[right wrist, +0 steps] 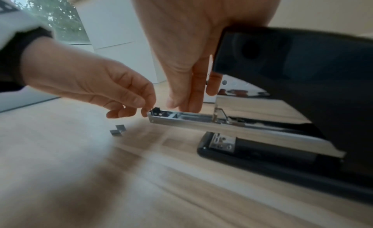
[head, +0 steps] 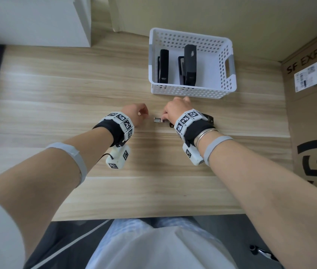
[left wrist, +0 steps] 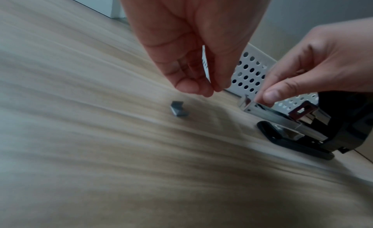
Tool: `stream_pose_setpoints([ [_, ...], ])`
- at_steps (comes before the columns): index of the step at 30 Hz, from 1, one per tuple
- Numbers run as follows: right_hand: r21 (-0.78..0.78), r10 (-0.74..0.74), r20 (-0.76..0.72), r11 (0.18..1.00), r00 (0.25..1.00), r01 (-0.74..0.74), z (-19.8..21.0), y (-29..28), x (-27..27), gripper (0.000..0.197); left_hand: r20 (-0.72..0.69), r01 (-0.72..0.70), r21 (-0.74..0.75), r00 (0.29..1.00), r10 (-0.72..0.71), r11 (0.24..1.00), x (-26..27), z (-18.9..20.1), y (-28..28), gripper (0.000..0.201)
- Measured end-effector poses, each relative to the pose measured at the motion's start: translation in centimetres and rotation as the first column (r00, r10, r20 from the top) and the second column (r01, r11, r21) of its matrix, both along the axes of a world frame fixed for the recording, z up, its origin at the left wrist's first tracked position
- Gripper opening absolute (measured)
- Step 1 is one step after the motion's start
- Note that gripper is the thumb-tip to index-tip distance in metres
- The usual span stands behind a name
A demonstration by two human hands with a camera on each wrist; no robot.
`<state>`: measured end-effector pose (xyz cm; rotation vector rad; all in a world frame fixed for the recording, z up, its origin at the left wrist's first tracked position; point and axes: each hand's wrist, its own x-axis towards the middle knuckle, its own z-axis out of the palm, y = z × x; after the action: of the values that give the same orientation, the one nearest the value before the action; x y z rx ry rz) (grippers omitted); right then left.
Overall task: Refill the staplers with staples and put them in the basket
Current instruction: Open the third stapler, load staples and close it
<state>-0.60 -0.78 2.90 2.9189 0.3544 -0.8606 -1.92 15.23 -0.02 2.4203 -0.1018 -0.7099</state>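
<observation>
A black stapler (right wrist: 262,153) stands open on the wooden table (head: 56,84), its lid (right wrist: 292,64) tipped up against my right palm. My right hand (head: 170,113) pinches the front of the bare metal magazine (right wrist: 181,119) with thumb and fingers (left wrist: 269,94). My left hand (head: 142,112) hovers just left of the magazine tip, its thumb and fingertips (left wrist: 201,89) pressed together with nothing visible between them. A short piece of staples (left wrist: 178,110) lies on the table below the left hand. The white basket (head: 192,92) behind the hands holds two black staplers (head: 163,65).
A large cardboard box (head: 312,113) stands along the table's right side. A white cabinet (head: 37,20) sits at the back left. The table's near edge (head: 134,216) lies just before my lap.
</observation>
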Motion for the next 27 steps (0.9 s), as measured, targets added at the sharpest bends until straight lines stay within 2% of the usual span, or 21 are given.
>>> stream_pose_setpoints([
  [4,-0.024,-0.001,-0.012,1.000,1.000,0.000,-0.2,0.4,0.0,0.029,0.006,0.058,0.077,0.998,-0.058,0.995,0.0,-0.3,1.5,0.033],
  [8,-0.046,0.007,-0.018,0.999,1.000,-0.008,0.0,0.4,0.0,0.021,0.003,0.170,0.115,0.985,-0.171,0.979,-0.5,-0.9,2.5,0.031],
  [13,-0.097,0.001,-0.033,0.995,0.999,-0.004,0.2,0.4,0.1,0.030,0.056,0.178,0.118,0.981,-0.185,0.977,-1.0,-1.4,2.8,0.021],
  [18,-0.070,-0.046,0.000,0.996,0.999,0.046,0.2,0.0,-0.1,0.037,0.064,0.185,0.121,0.979,-0.193,0.975,-0.8,-1.5,2.6,0.021],
  [27,-0.007,-0.132,-0.022,0.991,0.991,0.132,0.3,-1.1,-0.1,0.033,0.084,0.123,0.134,0.987,-0.135,0.983,-0.8,-1.5,2.0,0.026],
])
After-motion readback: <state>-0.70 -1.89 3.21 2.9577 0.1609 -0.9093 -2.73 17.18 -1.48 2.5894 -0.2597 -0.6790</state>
